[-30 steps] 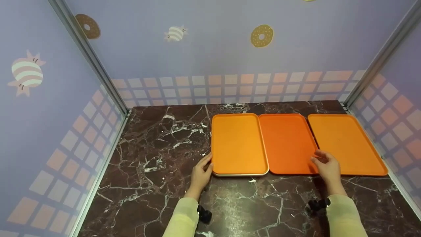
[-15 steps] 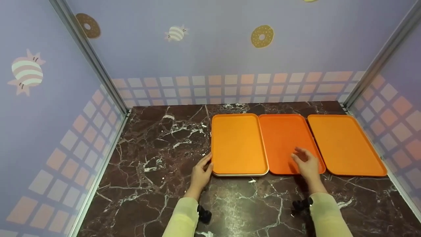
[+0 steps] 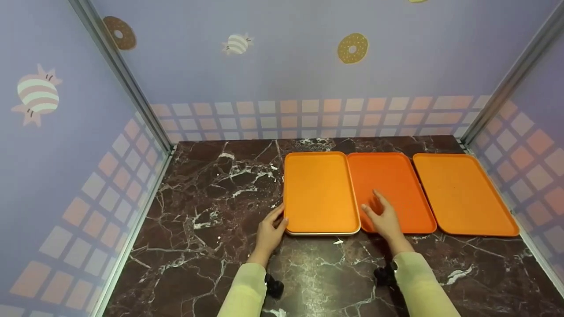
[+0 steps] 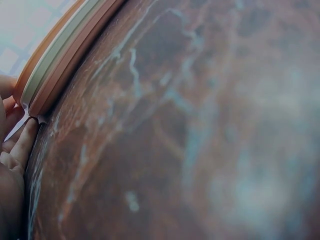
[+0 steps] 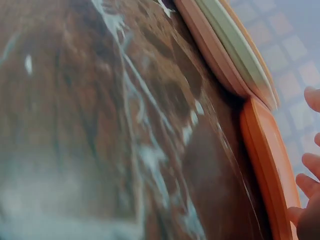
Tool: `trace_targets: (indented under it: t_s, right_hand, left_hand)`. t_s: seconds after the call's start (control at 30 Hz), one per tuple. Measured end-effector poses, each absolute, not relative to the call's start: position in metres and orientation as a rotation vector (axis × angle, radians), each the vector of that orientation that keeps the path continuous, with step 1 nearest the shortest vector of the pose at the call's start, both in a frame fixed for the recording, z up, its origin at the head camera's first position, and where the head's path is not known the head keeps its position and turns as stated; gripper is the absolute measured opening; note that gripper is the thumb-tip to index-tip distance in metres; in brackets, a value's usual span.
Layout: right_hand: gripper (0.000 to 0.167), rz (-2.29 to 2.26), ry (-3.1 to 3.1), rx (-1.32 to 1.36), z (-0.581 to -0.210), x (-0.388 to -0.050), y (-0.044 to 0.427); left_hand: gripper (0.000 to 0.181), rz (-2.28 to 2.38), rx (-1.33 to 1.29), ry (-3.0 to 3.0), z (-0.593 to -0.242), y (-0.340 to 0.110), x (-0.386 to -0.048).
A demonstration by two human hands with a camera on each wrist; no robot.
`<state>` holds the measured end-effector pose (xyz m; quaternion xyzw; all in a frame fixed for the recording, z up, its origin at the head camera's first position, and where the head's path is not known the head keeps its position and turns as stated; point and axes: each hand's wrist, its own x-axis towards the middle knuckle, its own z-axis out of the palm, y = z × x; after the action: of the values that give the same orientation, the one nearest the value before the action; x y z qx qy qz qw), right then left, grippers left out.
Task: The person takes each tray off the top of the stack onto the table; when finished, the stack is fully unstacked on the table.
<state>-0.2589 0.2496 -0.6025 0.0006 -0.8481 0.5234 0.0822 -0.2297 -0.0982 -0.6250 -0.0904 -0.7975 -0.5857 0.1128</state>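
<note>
A stack of shallow rectangular trays (image 3: 321, 193) lies in the middle of the table, yellow-orange on top. From the side, in the left wrist view, a pale green tray (image 4: 55, 65) and a pinkish tray (image 4: 70, 70) show beneath it. My left hand (image 3: 269, 235) rests against the stack's front left edge, fingers along its side and thumb at the rim. A red-orange tray (image 3: 396, 193) lies against the stack's right side. Over its front left part hovers my right hand (image 3: 385, 220), fingers spread and holding nothing; in the right wrist view its fingertips (image 5: 310, 162) show beside that tray.
Another yellow-orange tray (image 3: 462, 193) lies at the far right, near the side wall. Printed panels enclose the dark marbled table (image 3: 211, 198) at the back and sides. Black wrist cameras (image 3: 274, 287) sit at both cuffs.
My right hand has moved left, from the gap between the red-orange tray and the far right tray to near the stack, its fingers spreading. The left hand and the trays have stayed in place.
</note>
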Motion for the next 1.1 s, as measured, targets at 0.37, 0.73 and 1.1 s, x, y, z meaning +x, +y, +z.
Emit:
trace_targets:
  t_s: [0.37, 0.73, 1.1]
  right_hand:
    - [0.076, 1.149, -2.821, 0.140, -0.610, -0.264, 0.236]
    - [0.075, 0.996, -3.072, 0.132, -0.612, -0.266, 0.231]
    - [0.069, 0.952, -3.086, 0.150, -0.610, -0.267, 0.231]
  left_hand:
    - [0.048, -1.720, -0.210, -2.375, -0.622, -0.097, -0.227]
    - [0.049, -1.769, -0.079, -2.395, -0.616, -0.093, -0.230]
    - [0.044, -1.757, -0.028, -2.428, -0.610, -0.090, -0.233]
